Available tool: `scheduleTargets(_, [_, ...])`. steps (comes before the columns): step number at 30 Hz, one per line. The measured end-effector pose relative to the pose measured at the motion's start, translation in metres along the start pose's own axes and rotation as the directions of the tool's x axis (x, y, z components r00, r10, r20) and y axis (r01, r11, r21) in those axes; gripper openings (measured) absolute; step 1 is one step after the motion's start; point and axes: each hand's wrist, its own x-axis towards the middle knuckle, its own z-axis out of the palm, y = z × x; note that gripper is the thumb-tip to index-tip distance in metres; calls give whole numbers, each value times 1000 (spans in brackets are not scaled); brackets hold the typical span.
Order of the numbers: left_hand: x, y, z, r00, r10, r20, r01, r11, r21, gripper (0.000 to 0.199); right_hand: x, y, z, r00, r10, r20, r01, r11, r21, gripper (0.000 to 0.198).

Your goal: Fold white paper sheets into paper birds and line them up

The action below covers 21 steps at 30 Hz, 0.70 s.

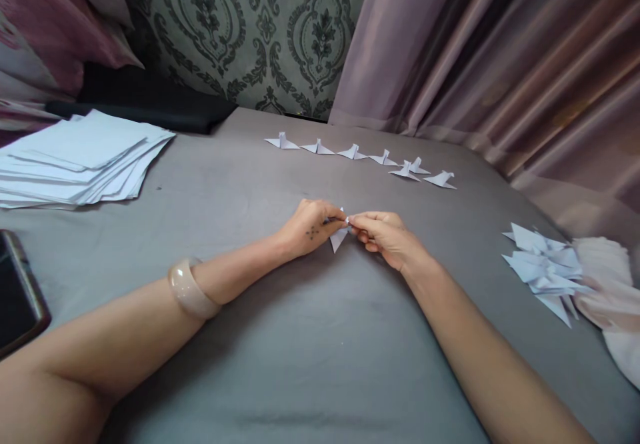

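Small white folded-paper bird point(338, 240), centred over grey cloth point(300, 351); nearly shaped, I'd judge. Left to right: flat white paper stack point(85, 157); left hand point(311, 227) pinching bird; seven standing white paper birds point(353, 153), look done; right hand point(387, 236) pinching bird's tip; folded white paper pile point(549, 265), likely pending.

Folded paper point(338, 239) between fingers point(369, 221), paper figures point(354, 153) behind.

I have the left grip point(311, 229) reaching in from eight o'clock and the right grip point(386, 236) from between four and five, both pinching.
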Motion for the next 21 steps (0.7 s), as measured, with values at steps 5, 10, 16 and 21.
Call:
scheduleTargets(5, [0,1,-1,1000,-16,4,17,1000,-7,18,0,-1,1,1000,-24,-19,24,999,-34,23])
scheduleTargets(10, [0,1,-1,1000,-5,-4,5,1000,3,19,0,-2,5,997,-38,-62,35,998,-49,21])
scheduleTargets(16, [0,1,0,999,-34,-28,33,999,-34,16,1,-2,6,998,39,-43,-37,997,65,15])
scheduleTargets(21, [0,1,0,998,-56,-24,55,997,-45,16,0,-2,6,997,56,-47,-50,991,120,16])
